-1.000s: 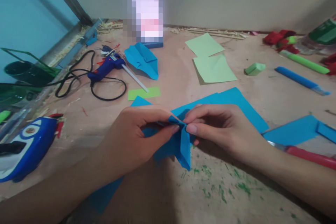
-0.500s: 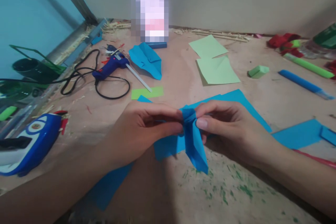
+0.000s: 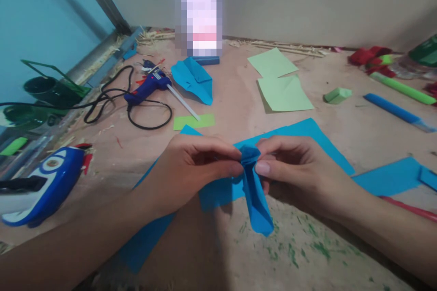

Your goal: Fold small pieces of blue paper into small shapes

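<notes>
A folded piece of blue paper [image 3: 257, 200] hangs between my hands, pinched at its bunched upper end, with its long creased part pointing down. My left hand [image 3: 201, 161] is closed on its left side, thumb and forefinger pressed together. From the right, my right hand [image 3: 297, 163] pinches the same paper between thumb and fingers. Beneath and behind the hands lie larger blue paper sheets [image 3: 307, 138], partly covered by the hands and forearms.
A blue glue gun [image 3: 146, 88] with a looped black cord lies at back left, beside a folded blue paper shape [image 3: 194, 81]. Pale green sheets [image 3: 285, 93] lie behind the hands. A blue-and-white tape dispenser [image 3: 48, 186] stands left; a blue marker [image 3: 392, 108] lies right.
The folded blue paper's hanging part has narrowed and curled inward, and its lower end has swung slightly down. Both hands keep their pinch. The whole view has shifted a little.
</notes>
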Tool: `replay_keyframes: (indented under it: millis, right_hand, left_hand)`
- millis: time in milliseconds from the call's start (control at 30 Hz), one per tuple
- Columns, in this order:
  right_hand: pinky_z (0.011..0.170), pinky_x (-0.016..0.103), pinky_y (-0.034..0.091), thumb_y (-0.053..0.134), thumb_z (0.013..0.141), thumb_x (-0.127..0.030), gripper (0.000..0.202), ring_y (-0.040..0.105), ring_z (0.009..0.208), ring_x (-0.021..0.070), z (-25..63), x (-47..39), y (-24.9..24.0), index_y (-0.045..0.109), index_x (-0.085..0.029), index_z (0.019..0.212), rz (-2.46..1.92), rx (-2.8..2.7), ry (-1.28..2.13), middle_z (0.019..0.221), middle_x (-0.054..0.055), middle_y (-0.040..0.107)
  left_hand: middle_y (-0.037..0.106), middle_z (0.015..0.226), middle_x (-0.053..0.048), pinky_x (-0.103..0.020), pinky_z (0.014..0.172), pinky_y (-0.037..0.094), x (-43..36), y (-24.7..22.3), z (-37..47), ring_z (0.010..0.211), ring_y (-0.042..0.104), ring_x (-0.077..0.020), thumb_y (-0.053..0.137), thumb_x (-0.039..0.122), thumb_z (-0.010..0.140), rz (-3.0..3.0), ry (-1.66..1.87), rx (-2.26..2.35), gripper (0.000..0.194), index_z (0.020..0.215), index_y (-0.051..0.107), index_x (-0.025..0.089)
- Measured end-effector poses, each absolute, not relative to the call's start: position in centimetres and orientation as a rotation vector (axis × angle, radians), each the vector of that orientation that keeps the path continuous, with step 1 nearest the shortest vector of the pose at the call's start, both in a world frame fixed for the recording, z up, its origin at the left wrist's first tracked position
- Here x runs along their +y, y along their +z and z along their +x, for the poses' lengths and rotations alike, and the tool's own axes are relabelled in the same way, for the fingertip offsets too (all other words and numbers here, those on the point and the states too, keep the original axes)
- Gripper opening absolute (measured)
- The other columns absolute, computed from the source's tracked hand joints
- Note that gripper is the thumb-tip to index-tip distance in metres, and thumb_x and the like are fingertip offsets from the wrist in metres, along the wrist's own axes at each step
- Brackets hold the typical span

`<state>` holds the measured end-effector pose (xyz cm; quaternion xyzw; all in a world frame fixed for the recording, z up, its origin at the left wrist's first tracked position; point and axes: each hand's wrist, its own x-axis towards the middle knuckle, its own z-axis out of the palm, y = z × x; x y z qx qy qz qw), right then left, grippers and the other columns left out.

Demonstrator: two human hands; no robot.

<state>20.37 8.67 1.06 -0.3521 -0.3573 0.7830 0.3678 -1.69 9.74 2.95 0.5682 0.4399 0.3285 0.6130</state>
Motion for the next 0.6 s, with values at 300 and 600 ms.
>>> replay_keyframes:
  millis: [300,600]
  right_hand:
    - [0.058,0.021,0.054,0.094,0.079,-0.028,0.017,0.064,0.06,0.0099,20.2,8.7,1.5,0.081,-0.019,0.085,-1.014,-0.984,1.964,0.069,0.001,0.071]
    - [0.052,0.024,0.045,0.088,0.085,-0.041,0.021,0.06,0.062,0.0124,20.1,8.2,1.7,0.079,-0.021,0.088,-1.148,-1.151,1.907,0.08,0.003,0.071]
  left_hand:
    - [0.075,0.075,0.001,-0.026,0.061,0.051,9.1,4.6,-2.1,0.066,0.067,-0.0156,0.07,0.023,0.092,1.869,0.654,1.135,0.015,0.08,0.078,0.023]
    - [0.063,0.063,0.004,-0.024,0.055,0.039,9.0,4.4,-2.3,0.059,0.056,-0.0117,0.065,0.021,0.092,2.004,0.555,1.178,0.024,0.069,0.07,0.021]
